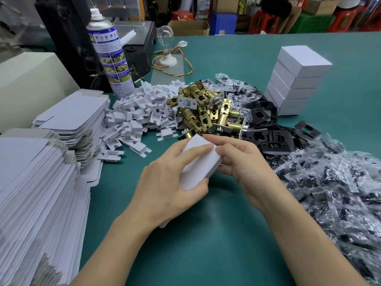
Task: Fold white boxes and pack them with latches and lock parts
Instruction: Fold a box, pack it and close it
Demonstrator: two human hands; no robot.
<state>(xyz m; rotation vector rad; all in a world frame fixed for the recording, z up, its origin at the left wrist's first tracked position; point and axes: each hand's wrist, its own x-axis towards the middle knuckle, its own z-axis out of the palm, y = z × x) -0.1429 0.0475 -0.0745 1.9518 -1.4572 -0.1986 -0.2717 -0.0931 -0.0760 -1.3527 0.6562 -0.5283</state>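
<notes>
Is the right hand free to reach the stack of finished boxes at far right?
Probably not yet: the right hand is busy pinching the white box that the left hand grips. Once released, only low black plates lie between it and the box stack, so the way over looks open.

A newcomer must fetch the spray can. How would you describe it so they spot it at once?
At the far left of the green table, before the black machine, lies a heap of small white card inserts. Right behind it stands the spray can: tall, upright, blue-and-white label, white cap, the only can on the table.
</notes>
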